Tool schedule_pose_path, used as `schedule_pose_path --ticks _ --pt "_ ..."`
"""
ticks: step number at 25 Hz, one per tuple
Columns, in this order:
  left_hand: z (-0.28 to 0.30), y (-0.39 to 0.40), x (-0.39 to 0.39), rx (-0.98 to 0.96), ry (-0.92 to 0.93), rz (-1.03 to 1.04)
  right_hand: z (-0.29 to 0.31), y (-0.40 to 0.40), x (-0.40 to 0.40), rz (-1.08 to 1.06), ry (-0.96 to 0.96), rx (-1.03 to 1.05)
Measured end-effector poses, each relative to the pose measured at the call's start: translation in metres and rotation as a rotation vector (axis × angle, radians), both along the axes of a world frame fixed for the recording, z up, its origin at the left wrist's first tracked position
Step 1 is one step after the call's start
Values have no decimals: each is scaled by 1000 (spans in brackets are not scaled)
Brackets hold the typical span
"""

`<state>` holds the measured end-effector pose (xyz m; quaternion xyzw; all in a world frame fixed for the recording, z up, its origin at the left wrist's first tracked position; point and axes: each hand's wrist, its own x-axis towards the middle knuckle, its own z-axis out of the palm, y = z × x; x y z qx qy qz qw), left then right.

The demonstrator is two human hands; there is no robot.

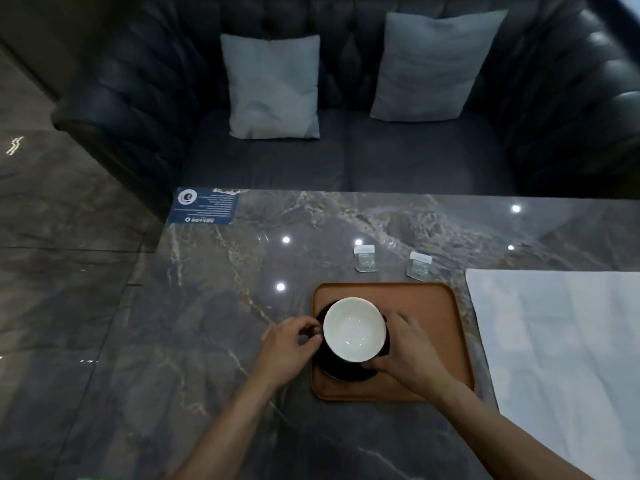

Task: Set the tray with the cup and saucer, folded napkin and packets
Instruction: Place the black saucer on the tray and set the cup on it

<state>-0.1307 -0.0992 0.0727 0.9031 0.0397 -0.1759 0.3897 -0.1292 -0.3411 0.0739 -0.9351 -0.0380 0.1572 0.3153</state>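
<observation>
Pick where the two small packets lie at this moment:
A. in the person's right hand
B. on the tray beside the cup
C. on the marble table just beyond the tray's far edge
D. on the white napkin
C: both packets lie on the bare marble table past the far rim of the tray, apart from the white napkin and from both hands.

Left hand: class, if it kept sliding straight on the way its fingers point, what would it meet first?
The left hand points rightward at the cup, fingers apparently pinching its dark handle, so it would meet the cup wall almost at once.
</observation>
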Motion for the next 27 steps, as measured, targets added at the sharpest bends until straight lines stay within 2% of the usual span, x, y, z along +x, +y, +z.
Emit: schedule_pose_path --ticks 10,16,20,27 --pt "-17 -7 -7 52 28 4 -21 -2 -13 -8 30 16" --pt "-20 -5 -7 179 -17 10 -22 3 -11 -24 47 8" --pt "-23 -1 -8 136 1 24 -23 5 -12 -37 87 20" --pt "-38 1 -13 -139 120 196 -22 5 -15 -76 153 63"
